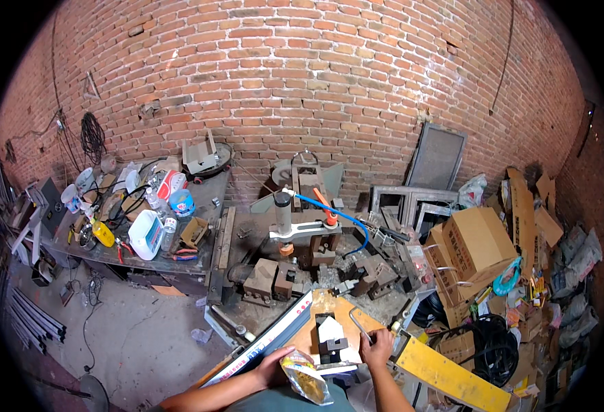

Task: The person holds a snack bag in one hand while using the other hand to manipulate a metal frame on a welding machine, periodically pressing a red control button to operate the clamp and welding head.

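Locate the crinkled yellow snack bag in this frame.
In the head view, the yellow snack bag sits low and centre, held in the left hand, just left of the small metal jig on the orange board.

Even daylight, soft shadows, fisheye bending, dark vignetted corners

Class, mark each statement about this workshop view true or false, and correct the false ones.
1. The left hand holds a crinkled yellow packet. True.
2. The right hand rests on a cardboard box. False: it grips a bent metal handle by the wooden board.
3. The back wall is red brick. True.
4. A blue hose runs from the press-like machine. True.
5. The white jug stands on the floor. False: it stands on the cluttered bench at the left.
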`<state>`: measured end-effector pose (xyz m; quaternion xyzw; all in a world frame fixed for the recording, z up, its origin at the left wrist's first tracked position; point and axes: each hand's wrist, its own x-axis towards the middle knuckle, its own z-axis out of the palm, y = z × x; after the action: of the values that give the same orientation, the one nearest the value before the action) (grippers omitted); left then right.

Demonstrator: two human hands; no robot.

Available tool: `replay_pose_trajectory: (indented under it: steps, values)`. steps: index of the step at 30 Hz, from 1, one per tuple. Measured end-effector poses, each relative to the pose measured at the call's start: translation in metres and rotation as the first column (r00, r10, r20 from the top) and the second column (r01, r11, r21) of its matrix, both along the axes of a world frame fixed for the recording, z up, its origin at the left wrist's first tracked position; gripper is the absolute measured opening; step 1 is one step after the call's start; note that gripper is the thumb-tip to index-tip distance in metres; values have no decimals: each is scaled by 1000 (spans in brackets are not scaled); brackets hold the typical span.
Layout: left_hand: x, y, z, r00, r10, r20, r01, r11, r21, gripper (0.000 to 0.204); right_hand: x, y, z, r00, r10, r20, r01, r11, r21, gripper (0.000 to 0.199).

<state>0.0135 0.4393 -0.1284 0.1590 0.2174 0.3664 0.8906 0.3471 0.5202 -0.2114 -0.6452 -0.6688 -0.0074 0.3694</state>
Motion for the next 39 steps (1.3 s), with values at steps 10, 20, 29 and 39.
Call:
replay_pose_trajectory:
  steps: [10,20,29,39]
  values:
    - [-1,0,-5,1000,3,2,-3,1000,-17,63,1,2,-1,1000,-4,-25,3,1000,-10,28]
    - [-3,-1,2,1000,26,3,-26,1000,-8,60,-1,2,0,1000,-2,-9,2,1000,9,28]
    - [-3,1,-3,1000,11,10,-11,1000,-1,63,0,1,-1,1000,-13,-17,12,1000,-18,28]
    - [-6,1,-3,1000,14,16,-15,1000,20,64,-4,1,1,1000,-10,-22,9,1000,-14,28]
